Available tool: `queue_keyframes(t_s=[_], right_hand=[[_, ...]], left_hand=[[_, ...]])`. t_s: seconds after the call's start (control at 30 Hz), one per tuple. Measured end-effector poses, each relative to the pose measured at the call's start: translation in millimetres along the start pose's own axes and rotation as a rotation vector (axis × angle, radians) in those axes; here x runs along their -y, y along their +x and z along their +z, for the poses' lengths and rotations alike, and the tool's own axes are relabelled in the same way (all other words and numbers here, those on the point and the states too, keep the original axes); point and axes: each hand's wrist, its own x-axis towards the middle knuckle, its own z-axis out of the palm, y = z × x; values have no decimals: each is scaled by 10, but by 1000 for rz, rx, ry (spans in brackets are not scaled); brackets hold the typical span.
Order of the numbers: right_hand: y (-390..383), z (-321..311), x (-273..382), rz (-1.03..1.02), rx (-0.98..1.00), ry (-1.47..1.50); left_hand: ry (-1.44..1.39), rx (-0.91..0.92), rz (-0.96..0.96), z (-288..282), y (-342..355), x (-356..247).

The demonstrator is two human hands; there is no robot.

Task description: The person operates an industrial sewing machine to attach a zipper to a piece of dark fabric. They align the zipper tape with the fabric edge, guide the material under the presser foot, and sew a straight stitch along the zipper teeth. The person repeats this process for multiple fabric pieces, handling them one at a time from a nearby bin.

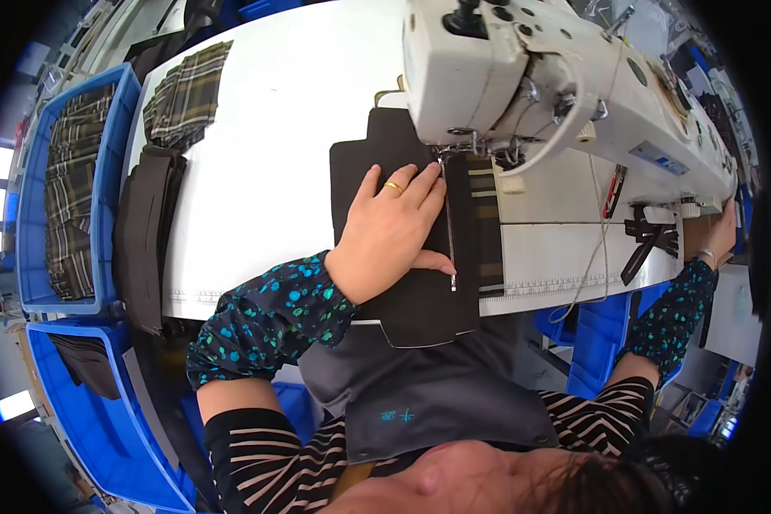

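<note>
My left hand [394, 227] lies spread on a dark brown fabric panel [360, 171], pressing it flat on the table. Along the panel runs a narrow zipper opening [451, 227]; my thumb is beside its near end and my fingertips are close to the needle area. The white sewing machine [608, 111] stands over the panel's far part, hiding some of it. A striped plaid piece [486, 227] shows along the panel's right edge. At the machine's far right end, my right hand [722, 233] is closed around the handwheel, which is mostly hidden.
Folded plaid pieces [188, 94] and stacked dark panels [150, 231] lie at the table's left. Beyond them stand a blue bin of plaid fabric [26, 197] and a lower blue bin [103, 437]. Dark zippers [647, 240] and a red-and-black tool [614, 190] lie at right.
</note>
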Motion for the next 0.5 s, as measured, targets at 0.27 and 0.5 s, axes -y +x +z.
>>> queue_keyframes(t_s=[0.27, 0.5], right_hand=[[-2653, 142, 2912, -1186, 545, 324], [-3587, 920, 3643, -1163, 891, 476]], left_hand=[[54, 39, -8, -78, -11, -24], [13, 44, -41, -74, -35, 6]])
